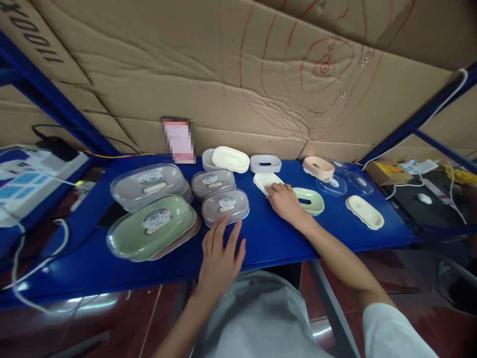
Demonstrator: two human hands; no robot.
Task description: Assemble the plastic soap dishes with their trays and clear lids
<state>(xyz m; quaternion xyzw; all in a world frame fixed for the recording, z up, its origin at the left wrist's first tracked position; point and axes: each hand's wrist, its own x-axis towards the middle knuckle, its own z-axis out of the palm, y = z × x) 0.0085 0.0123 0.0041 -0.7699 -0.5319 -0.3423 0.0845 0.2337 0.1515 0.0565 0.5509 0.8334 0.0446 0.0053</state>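
- Cream tray, one: lying on the blue table, left of the green tray.
- Right hand, one: covering the cream tray's near right part; whether gripping or merely touching, cannot tell.
- Left hand, one: holding nothing, fingers standing spread, well apart from the right; overlapping the grey lidded box, contact unclear.
- Risks, two: a low right wrist could be nudging the green tray; stray left fingertips could be shoving the grey lidded box backward.

Bare blue tabletop lies open between lidded dishes and green tray, a cream tray blocking behind.
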